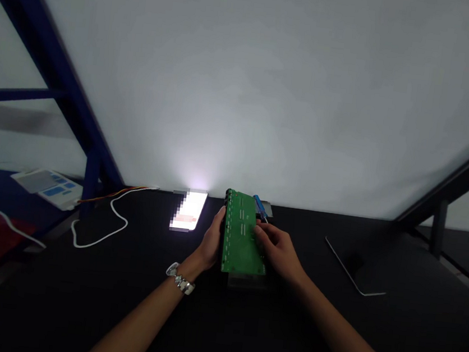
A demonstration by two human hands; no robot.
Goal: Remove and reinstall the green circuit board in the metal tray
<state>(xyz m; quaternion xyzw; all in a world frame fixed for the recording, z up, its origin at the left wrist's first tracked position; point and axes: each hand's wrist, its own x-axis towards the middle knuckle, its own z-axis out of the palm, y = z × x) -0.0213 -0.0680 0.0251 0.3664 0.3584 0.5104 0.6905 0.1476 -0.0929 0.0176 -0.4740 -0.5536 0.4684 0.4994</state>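
A green circuit board (241, 239) is tilted up in front of me, its flat side with solder marks facing my way. Its left edge, lined with dark connectors, rests in my left hand (212, 235), whose fingers are mostly hidden behind it. My right hand (276, 247) grips the opposite edge, thumb and fingers closed on it. Just beyond the right fingers is a blue-handled screwdriver (260, 205); its metal shaft runs down toward them, and I cannot tell whether they touch it. Below the board shows part of a dark, flat object (243, 281).
A lit phone (190, 210) lies left of the board. A white cable (125, 223) curls across the black table (117, 309). Farther left lies a white card with blue print (53, 186). A bent thin metal rod (346, 272) is on the right. Slanted frames flank the table.
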